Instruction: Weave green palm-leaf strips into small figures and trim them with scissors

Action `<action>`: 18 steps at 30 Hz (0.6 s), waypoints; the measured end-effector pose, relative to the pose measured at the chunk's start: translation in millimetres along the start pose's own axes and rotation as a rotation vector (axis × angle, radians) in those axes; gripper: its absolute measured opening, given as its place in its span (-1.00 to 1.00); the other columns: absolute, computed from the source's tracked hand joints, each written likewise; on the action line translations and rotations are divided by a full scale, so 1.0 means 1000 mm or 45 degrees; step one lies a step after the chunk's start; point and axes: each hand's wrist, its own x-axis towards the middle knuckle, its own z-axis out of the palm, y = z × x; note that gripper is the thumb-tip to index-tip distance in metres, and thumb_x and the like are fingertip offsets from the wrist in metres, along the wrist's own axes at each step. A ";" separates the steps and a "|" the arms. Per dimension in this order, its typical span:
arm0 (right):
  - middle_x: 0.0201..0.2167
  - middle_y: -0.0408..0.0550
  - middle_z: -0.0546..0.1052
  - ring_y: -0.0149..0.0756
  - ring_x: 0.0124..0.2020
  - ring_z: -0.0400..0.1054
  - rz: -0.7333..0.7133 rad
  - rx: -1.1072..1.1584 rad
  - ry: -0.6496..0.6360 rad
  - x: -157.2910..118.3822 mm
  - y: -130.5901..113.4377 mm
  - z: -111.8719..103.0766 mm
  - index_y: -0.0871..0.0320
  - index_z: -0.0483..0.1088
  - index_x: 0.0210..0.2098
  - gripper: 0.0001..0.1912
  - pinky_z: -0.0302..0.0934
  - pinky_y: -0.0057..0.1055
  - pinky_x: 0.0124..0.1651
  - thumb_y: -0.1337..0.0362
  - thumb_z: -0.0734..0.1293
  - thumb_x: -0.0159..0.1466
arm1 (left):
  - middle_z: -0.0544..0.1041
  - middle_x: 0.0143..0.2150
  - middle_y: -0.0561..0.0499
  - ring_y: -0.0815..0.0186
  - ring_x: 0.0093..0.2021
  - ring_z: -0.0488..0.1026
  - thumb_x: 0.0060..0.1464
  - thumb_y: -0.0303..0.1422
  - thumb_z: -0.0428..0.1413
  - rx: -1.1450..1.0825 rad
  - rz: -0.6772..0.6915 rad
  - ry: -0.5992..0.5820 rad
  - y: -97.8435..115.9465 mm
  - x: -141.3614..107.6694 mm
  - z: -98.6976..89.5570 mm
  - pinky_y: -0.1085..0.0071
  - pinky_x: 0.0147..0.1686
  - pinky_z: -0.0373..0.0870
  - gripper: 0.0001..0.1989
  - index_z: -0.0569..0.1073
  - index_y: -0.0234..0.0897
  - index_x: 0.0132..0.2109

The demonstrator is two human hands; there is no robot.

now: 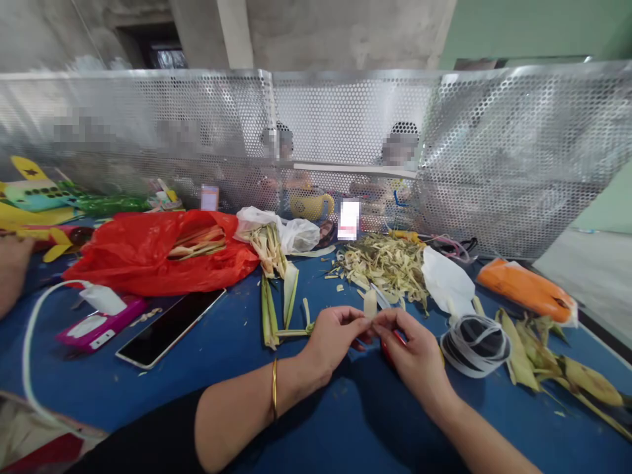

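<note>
A small pale piece of husk (pixel 370 304) stands up between my fingertips. My left hand (pixel 337 336) pinches its lower end from the left, thumb against finger. Touching or nearly touching it, my right hand (pixel 409 342) closes on the same spot and also has scissors (pixel 381 296) in it; their blades point up and away, and a bit of red handle shows under the palm. Green-white stalks (pixel 269 313) lie left of my left hand. Behind my hands is a heap of dry shredded strips (pixel 388 263).
Left are a red plastic bag (pixel 148 253), a black phone (pixel 170 327) and a purple power bank (pixel 101 322) with a white cable. A coil of white strap (pixel 474 345), husks (pixel 523 349) and an orange packet (pixel 526 286) lie right. Another person's hand (pixel 14 266) is far left; perforated metal panels (pixel 345 118) stand behind.
</note>
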 end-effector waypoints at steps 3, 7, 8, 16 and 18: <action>-0.39 -0.10 0.49 -0.31 -0.34 0.37 -0.189 -0.074 -0.023 0.002 -0.002 -0.004 0.10 0.39 -0.28 -0.88 0.23 -0.41 -0.24 0.27 0.22 0.31 | 0.48 -0.52 0.03 0.41 -0.53 0.37 -0.19 -0.25 0.27 -0.054 -0.042 -0.032 0.002 -0.002 -0.002 0.48 -0.51 0.28 -0.76 0.48 -0.35 -0.44; -0.34 -0.08 0.49 -0.29 -0.28 0.38 -0.371 -0.181 -0.053 0.004 -0.004 -0.009 0.08 0.42 -0.28 -0.84 0.22 -0.40 -0.20 0.33 0.20 0.32 | 0.46 -0.55 0.04 0.43 -0.55 0.36 -0.21 -0.28 0.29 -0.138 -0.106 -0.066 0.003 -0.002 -0.004 0.49 -0.53 0.26 -0.77 0.47 -0.36 -0.46; -0.35 -0.08 0.49 -0.29 -0.29 0.38 -0.379 -0.191 -0.039 0.004 -0.004 -0.009 0.08 0.42 -0.29 -0.84 0.22 -0.40 -0.20 0.34 0.20 0.32 | 0.46 -0.55 0.03 0.43 -0.54 0.37 -0.22 -0.28 0.30 -0.147 -0.124 -0.070 0.003 -0.001 -0.004 0.49 -0.53 0.26 -0.76 0.47 -0.36 -0.46; -0.41 -0.11 0.50 -0.29 -0.33 0.39 -0.313 -0.239 0.041 0.004 -0.001 -0.004 0.10 0.39 -0.37 -0.87 0.23 -0.42 -0.24 0.34 0.24 0.29 | 0.49 -0.52 0.00 0.41 -0.51 0.40 -0.21 -0.31 0.30 -0.102 -0.075 -0.078 0.002 0.001 -0.005 0.50 -0.52 0.29 -0.77 0.47 -0.38 -0.43; -0.39 -0.11 0.49 -0.30 -0.32 0.39 -0.342 -0.228 0.043 0.003 0.000 -0.004 0.11 0.39 -0.35 -0.87 0.23 -0.43 -0.23 0.34 0.23 0.30 | 0.47 -0.53 0.01 0.43 -0.54 0.38 -0.21 -0.34 0.29 -0.146 -0.128 -0.096 0.002 0.001 -0.006 0.52 -0.54 0.28 -0.79 0.47 -0.39 -0.46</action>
